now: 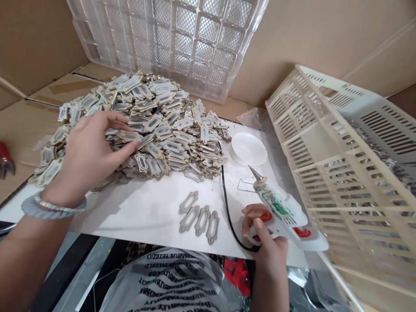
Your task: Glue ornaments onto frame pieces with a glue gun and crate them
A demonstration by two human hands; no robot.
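My left hand point(89, 151) lies on the big pile of flat oblong frame pieces point(169, 125), its fingers curled over one piece point(128, 135) at the pile's near left. My right hand point(264, 236) grips a white glue gun point(286, 212), with a finger on the red trigger and the metal tip point(255, 172) pointing up toward the back. Several frame pieces point(199, 218) lie side by side, face down, on the white sheet point(152, 212) between my hands. A black cord point(227, 208) runs from the gun across the sheet.
A small white dish point(248, 149) sits beyond the gun's tip. A cream slotted plastic crate point(351, 173) stands tilted at the right. A clear compartment tray point(169, 39) leans against the cardboard wall behind the pile. Red-handled pliers point(4, 160) lie at the far left edge.
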